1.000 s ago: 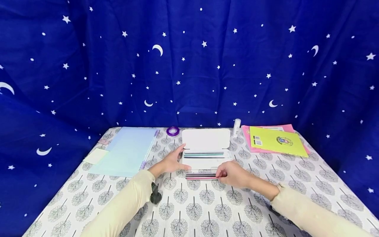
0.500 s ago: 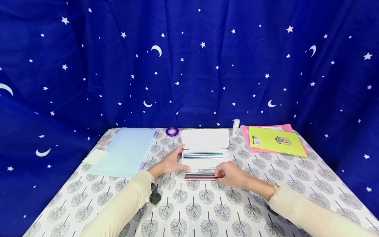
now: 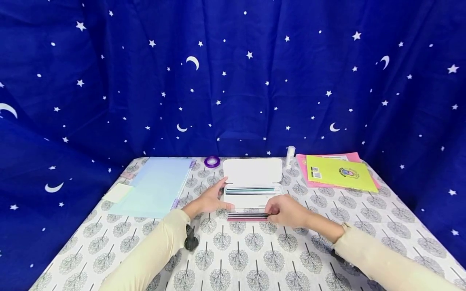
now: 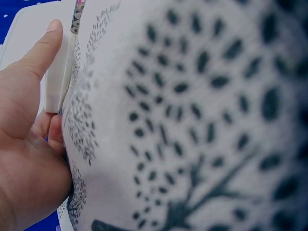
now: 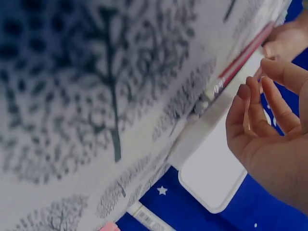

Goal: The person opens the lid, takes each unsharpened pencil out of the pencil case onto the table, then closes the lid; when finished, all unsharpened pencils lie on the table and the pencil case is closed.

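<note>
A white pencil case (image 3: 251, 170) lies with its lid folded back in the head view. Several thin sticks, pens or pencils (image 3: 251, 190), lie along its inside. My left hand (image 3: 211, 199) grips the case's left end, thumb along the front wall (image 4: 54, 91) and other fingers round the end. More pens or pencils, black and red (image 3: 247, 217), are lined up on the cloth before the case. At their right ends is my right hand (image 3: 287, 211). Its loosely curled fingers (image 5: 236, 115) show nothing between them in the right wrist view; clear tips (image 5: 202, 106) lie just beyond.
Left of the case lie a light blue spiral notebook (image 3: 153, 186) and a pale sticky-note pad (image 3: 117, 192). A purple tape roll (image 3: 212, 161) and a white glue stick (image 3: 290, 157) stand behind. Yellow (image 3: 338, 173) and pink (image 3: 303, 165) booklets are stacked at right.
My right hand has slid slightly right along the front row, and more of the row's right ends now show. The row looks more evenly spread. My left hand stays put on the case.
</note>
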The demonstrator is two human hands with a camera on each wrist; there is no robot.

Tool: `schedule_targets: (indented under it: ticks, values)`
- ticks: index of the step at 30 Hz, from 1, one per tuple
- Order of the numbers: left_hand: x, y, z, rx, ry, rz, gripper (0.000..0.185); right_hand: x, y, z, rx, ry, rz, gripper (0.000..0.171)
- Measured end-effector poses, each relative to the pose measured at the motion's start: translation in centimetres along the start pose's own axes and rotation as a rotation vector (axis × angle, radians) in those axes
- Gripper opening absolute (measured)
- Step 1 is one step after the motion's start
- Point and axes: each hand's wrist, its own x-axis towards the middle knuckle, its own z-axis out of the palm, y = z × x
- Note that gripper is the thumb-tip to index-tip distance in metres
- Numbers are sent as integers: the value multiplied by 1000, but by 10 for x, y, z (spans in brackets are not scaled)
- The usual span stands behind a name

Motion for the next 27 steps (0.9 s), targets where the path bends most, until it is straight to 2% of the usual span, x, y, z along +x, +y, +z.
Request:
schedule_targets:
  ticks: [11, 27]
  values:
    - [1, -2, 0, 1, 1, -2, 114, 4, 1, -16, -27, 2, 13, 18]
    - [0, 0, 0, -7, 1, 2, 114, 24, 25, -26, -11, 65, 33, 18]
